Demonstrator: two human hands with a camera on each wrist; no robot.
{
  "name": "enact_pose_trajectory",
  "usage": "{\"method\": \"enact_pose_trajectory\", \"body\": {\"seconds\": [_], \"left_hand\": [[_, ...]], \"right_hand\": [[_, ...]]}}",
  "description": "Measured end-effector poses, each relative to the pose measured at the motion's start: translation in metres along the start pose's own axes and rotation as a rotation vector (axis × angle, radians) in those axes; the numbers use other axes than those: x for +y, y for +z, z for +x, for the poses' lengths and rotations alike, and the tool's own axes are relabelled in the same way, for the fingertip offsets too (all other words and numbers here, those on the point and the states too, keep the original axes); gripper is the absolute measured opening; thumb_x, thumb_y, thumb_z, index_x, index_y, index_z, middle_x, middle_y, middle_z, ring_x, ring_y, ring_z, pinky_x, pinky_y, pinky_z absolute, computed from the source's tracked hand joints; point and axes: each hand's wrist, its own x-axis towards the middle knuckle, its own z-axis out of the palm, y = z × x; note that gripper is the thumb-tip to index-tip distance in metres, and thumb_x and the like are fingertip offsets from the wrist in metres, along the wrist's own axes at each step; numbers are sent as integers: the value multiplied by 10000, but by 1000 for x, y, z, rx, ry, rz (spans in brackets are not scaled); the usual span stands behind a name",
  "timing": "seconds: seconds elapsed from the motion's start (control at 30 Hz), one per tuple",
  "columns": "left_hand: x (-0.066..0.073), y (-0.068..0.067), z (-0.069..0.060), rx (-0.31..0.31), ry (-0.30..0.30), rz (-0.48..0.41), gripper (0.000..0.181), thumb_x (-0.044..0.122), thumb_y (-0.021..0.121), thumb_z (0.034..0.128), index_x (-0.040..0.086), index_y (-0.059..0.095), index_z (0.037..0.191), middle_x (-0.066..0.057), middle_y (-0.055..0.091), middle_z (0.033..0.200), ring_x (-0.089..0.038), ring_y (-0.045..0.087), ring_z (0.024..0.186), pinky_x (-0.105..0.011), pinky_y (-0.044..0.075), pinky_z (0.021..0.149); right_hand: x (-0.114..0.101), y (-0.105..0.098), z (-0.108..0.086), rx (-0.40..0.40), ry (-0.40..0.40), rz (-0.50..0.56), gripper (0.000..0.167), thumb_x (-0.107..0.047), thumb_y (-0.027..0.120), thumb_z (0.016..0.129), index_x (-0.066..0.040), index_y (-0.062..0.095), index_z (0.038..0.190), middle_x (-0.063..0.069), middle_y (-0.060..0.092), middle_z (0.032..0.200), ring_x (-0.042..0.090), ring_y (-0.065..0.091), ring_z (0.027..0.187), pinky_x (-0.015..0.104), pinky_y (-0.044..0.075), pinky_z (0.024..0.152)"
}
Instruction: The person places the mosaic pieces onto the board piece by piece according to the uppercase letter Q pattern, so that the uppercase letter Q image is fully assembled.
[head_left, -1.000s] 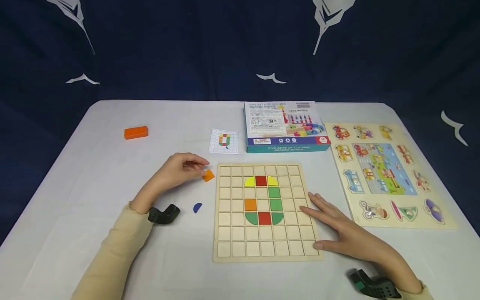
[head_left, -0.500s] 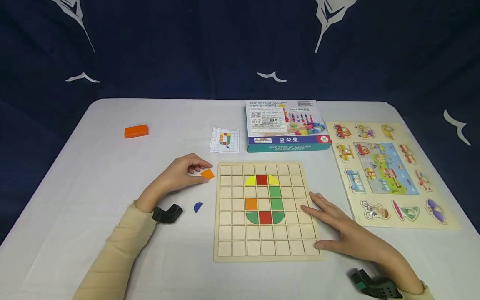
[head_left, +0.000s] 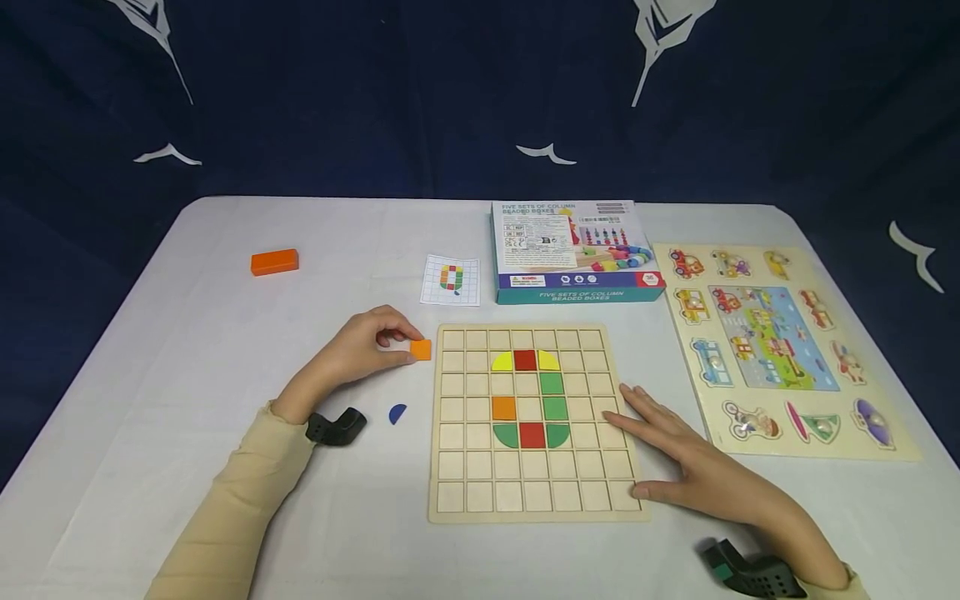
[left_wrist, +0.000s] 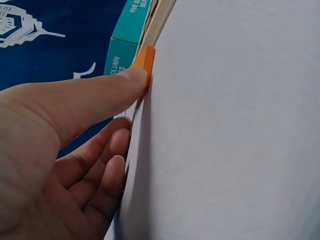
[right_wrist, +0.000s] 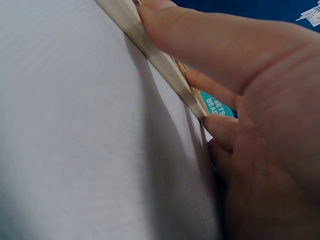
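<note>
My left hand (head_left: 365, 343) pinches an orange square tile (head_left: 422, 350) between thumb and fingers, just left of the wooden grid board (head_left: 480, 502). The left wrist view shows the thumb against the orange tile (left_wrist: 148, 62) at table level. On the board lie yellow, red, green and orange pieces, among them an orange square (head_left: 503, 408) and a red square (head_left: 532, 435). A blue half-disc (head_left: 397, 413) lies on the table below the left hand. My right hand (head_left: 682, 458) rests spread at the board's right edge, its thumb and fingertips touching it.
A small pattern card (head_left: 437, 292) lies behind the board, beside a teal and white box (head_left: 577, 287). An orange block (head_left: 274, 262) sits at the back left. To the right is a picture puzzle board (head_left: 697, 411) with vehicles and figures.
The orange tile in my left fingers has turned from a slant to lie square with the board, shifting slightly. My right hand has stayed in place on the board's edge.
</note>
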Motion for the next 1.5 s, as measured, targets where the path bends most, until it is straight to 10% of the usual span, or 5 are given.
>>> {"method": "enact_pose_trajectory", "body": {"seconds": [0.63, 1.1, 1.5], "left_hand": [[15, 4, -4, 119, -29, -117, 104, -23, 705, 801, 39, 675, 879, -42, 638, 831, -175, 584, 747, -283, 504, 691], [73, 33, -2, 108, -54, -389, 109, -9, 695, 812, 4, 670, 917, -72, 663, 867, -236, 644, 752, -268, 526, 679], [82, 63, 10, 45, -2, -265, 77, 4, 707, 803, 46, 685, 864, 4, 639, 758, -122, 606, 659, -255, 507, 634]], "right_hand": [[0, 1, -1, 9, -19, -16, 777, -384, 736, 767, -214, 384, 1438, 72, 140, 1538, 153, 51, 1395, 68, 82, 985], [1, 1, 0, 10, -35, -16, 784, -374, 741, 767, -203, 379, 1441, 76, 141, 1537, 160, 56, 1395, 72, 87, 991], [1, 0, -1, 8, -39, -19, 778, -376, 735, 774, -208, 375, 1443, 68, 135, 1540, 172, 57, 1396, 78, 79, 996]]}}
